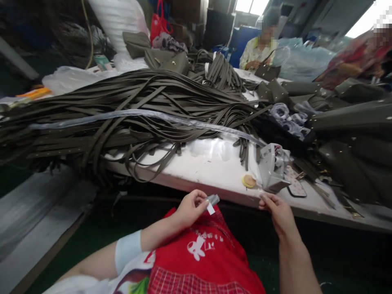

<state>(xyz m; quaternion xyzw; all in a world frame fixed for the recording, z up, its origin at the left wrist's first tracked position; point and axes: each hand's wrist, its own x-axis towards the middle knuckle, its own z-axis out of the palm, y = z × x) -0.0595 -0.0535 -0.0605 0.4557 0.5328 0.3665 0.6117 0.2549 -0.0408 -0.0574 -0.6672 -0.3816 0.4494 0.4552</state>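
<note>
Here — left grip (192, 208) pinches grey plastic (212, 199) — right grip (279, 210) near dispenser (271, 169).

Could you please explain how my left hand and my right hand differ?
The left hand holds a grey strip above the red apron; the right hand is by the table edge, its grip unclear. Beyond the left hand, a light blue cuff crosses the arm; beyond the right hand, only bare forearm shows. Both have thumb and fingers drawn together.
</note>
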